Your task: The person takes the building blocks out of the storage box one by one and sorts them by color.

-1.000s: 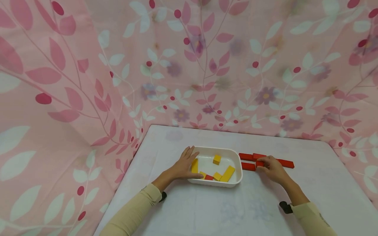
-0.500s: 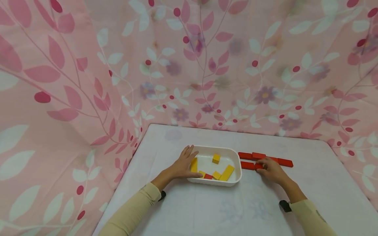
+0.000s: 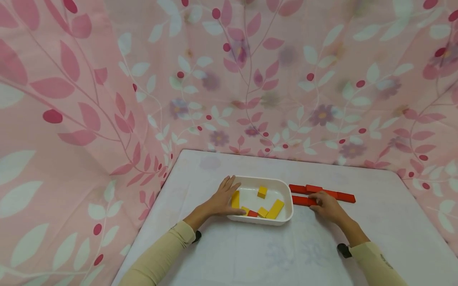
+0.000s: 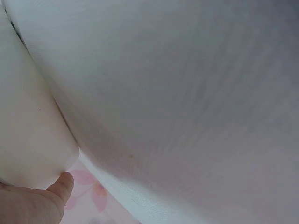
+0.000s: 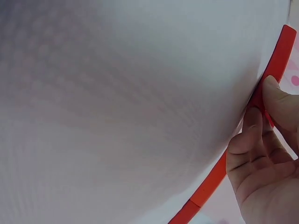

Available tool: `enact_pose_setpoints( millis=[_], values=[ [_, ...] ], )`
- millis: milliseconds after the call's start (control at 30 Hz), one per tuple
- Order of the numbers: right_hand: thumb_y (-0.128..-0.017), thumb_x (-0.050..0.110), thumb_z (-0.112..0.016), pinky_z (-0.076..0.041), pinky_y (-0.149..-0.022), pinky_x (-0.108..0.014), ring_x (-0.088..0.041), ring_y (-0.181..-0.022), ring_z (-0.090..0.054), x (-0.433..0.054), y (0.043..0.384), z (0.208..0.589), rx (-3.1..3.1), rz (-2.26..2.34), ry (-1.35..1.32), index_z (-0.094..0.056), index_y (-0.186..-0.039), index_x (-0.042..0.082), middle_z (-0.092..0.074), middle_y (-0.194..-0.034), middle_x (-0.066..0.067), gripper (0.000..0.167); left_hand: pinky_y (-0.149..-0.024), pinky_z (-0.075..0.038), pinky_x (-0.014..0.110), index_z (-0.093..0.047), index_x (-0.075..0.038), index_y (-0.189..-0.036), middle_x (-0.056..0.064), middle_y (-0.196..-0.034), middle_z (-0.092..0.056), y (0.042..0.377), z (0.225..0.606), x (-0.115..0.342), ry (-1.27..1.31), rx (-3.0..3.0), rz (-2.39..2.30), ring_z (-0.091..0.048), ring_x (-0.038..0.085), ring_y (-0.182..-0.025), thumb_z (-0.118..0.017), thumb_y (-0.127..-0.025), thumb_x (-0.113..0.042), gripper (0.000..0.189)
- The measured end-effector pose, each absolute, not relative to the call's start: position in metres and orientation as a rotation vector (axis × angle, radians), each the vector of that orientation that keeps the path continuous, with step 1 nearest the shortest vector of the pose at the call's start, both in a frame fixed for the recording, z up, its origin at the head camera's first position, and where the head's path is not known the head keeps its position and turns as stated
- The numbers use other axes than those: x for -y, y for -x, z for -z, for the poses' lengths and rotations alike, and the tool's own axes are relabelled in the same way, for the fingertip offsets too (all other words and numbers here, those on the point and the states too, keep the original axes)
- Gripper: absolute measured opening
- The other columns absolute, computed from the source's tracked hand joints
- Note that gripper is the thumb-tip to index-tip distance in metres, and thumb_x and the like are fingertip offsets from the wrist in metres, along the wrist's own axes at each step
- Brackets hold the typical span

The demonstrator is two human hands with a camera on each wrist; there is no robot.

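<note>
My left hand [image 3: 222, 201] rests on the left end of a white tray [image 3: 260, 222], its fingers spread straight over the rim. In the left wrist view, the thumb [image 4: 63, 186] lies against the tray's pale side [image 4: 37, 112]. Right of the tray, my right hand [image 3: 330, 207] pinches a red block [image 3: 311, 201] between thumb and fingers, partly hidden by them. That block lies end to end with another red block [image 3: 299, 200]. In the right wrist view, the pinched block [image 5: 257, 99] sits low on the white cloth.
Behind the pinched block runs a row of red blocks [image 3: 313, 188], slanting to the right. Inside the tray lie yellow blocks [image 3: 275, 209], small yellow cubes [image 3: 262, 192] and a red piece [image 3: 252, 213]. A pink floral cloth [image 3: 250, 99] hangs behind the table [image 3: 264, 254].
My right hand has brought the red block down and slightly left, against the end of the front red block. The left hand stays on the tray.
</note>
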State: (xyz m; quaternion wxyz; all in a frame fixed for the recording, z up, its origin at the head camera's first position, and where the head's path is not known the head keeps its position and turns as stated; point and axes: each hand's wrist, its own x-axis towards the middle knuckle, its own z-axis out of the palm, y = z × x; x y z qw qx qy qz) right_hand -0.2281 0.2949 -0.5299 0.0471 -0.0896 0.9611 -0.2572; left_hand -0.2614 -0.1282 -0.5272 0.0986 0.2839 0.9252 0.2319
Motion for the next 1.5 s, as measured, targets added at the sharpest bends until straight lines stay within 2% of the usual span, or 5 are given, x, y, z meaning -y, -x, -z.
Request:
enact_pose_setpoints(
  millis=[267,433,833,1267,1500],
  values=[
    [-0.082,0.013,-0.08,-0.057,-0.069,-0.033,-0.021,-0.083,-0.054,-0.292,0.219,0.527,-2.97,0.73,0.251,-0.064,-0.127,0.005,-0.062,-0.118,-0.018,0.048,-0.121,-0.019,0.057,-0.02,-0.018,-0.159,0.011,-0.168,-0.003,0.262,0.532,0.128,-0.876,-2.72,-0.678,0.003,0.03,-0.155,-0.071,-0.072,-0.072,0.115],
    [-0.083,0.013,-0.079,-0.053,-0.061,-0.023,-0.02,-0.079,-0.054,-0.285,0.217,0.51,-3.02,0.776,0.317,-0.064,-0.127,0.006,-0.062,-0.114,-0.016,0.047,-0.121,-0.02,0.056,-0.019,-0.017,-0.159,0.012,-0.168,-0.003,0.262,0.529,0.128,-0.888,-2.745,-0.653,0.003,0.031,-0.155,-0.071,-0.073,-0.072,0.114],
    [-0.084,0.011,-0.078,-0.062,-0.073,-0.034,-0.029,-0.093,-0.065,-0.25,0.218,0.483,-3.029,1.039,0.426,-0.067,-0.122,0.006,-0.064,-0.114,-0.016,0.041,-0.121,-0.02,0.056,-0.018,-0.02,-0.159,0.01,-0.168,-0.002,0.262,0.529,0.128,-0.872,-2.731,-0.661,0.004,0.03,-0.155,-0.071,-0.072,-0.072,0.115],
    [-0.081,0.013,-0.082,-0.06,-0.075,-0.031,-0.027,-0.097,-0.064,-0.202,0.223,0.485,-2.935,1.127,0.546,-0.069,-0.116,0.01,-0.063,-0.114,-0.012,0.037,-0.121,-0.021,0.057,-0.02,-0.018,-0.159,0.012,-0.168,-0.004,0.263,0.527,0.129,-0.881,-2.743,-0.666,0.003,0.031,-0.155,-0.071,-0.072,-0.072,0.114],
    [-0.082,0.013,-0.081,-0.056,-0.073,-0.019,-0.028,-0.094,-0.065,-0.181,0.224,0.49,-2.835,1.218,0.636,-0.069,-0.116,0.01,-0.065,-0.112,-0.016,0.036,-0.12,-0.021,0.057,-0.02,-0.018,-0.159,0.012,-0.168,-0.004,0.263,0.528,0.13,-0.882,-2.737,-0.667,0.004,0.03,-0.155,-0.07,-0.072,-0.073,0.114]
  ],
)
